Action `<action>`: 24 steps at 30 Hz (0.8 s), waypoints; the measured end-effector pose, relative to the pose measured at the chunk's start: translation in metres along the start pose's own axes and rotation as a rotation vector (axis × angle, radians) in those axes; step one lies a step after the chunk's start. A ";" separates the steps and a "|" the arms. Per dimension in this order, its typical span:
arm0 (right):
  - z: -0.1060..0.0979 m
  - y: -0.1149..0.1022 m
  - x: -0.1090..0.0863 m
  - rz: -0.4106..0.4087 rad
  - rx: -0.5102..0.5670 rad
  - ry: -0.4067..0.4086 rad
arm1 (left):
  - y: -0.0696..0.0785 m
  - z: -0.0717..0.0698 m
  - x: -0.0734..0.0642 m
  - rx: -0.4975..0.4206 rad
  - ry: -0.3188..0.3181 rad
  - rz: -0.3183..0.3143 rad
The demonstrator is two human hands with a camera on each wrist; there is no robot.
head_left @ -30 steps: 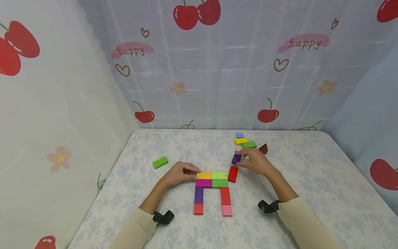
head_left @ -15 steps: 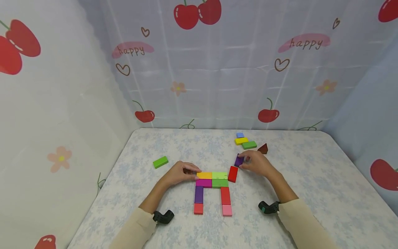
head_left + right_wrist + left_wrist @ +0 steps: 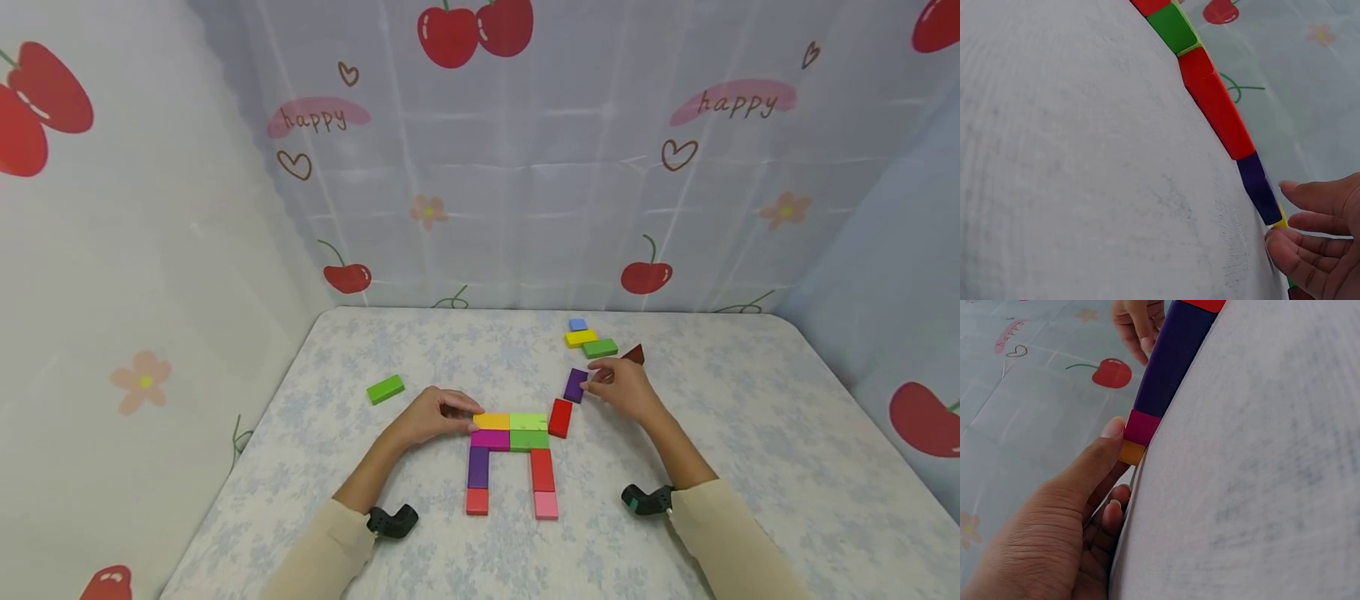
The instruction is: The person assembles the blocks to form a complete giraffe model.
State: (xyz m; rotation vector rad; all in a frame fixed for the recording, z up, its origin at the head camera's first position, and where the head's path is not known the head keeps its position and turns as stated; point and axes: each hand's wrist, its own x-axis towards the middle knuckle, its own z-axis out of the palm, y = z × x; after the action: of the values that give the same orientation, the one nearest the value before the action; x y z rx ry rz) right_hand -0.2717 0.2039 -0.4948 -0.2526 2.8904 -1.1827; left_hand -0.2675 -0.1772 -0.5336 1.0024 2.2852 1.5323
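My left hand (image 3: 437, 412) pinches the left end of an orange block (image 3: 492, 422) between thumb and forefinger; the thumb tip also meets the magenta block (image 3: 1143, 427) in the left wrist view. Side by side with these lie a lime block (image 3: 528, 422) and a green block (image 3: 529, 440). My right hand (image 3: 624, 388) is just right of a purple block (image 3: 575, 385), thumb and fingers parted, fingertips close to its edge. That purple block (image 3: 1258, 189) lies flat, its lower end against a tilted red block (image 3: 560, 417), which leads down to the lime and green pair.
Below the row, a purple block (image 3: 477, 467) and a red one (image 3: 477, 502) form one column, a red block (image 3: 542, 471) and a pink one (image 3: 546, 505) another. A loose green block (image 3: 386, 389) lies left. Yellow (image 3: 581, 338), blue and brown pieces are behind my right hand.
My right hand has slid the purple block slightly right and toward me, up to the tilted red block, then let go and drawn right. The left hand stays in place.
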 end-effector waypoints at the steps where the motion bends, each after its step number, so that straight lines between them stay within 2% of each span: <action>1: 0.001 0.000 0.000 0.016 0.027 -0.002 | 0.004 0.000 0.000 -0.002 -0.003 0.002; 6: 0.006 0.002 0.002 0.080 0.149 -0.024 | 0.023 -0.002 -0.003 -0.026 -0.009 0.018; 12: 0.009 -0.001 0.000 0.137 0.213 -0.019 | 0.025 -0.002 -0.003 -0.036 -0.014 0.010; 18: 0.012 -0.005 -0.001 0.121 0.210 0.007 | 0.026 -0.002 -0.003 -0.034 -0.014 0.027; 24: 0.014 -0.005 0.000 0.063 0.179 0.004 | 0.026 -0.002 -0.003 -0.036 -0.012 0.027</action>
State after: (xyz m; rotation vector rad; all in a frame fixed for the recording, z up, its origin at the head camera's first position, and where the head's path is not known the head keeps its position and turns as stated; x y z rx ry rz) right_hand -0.2700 0.1901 -0.5015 -0.1544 2.7497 -1.4211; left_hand -0.2556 -0.1749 -0.5102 1.0340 2.2371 1.5679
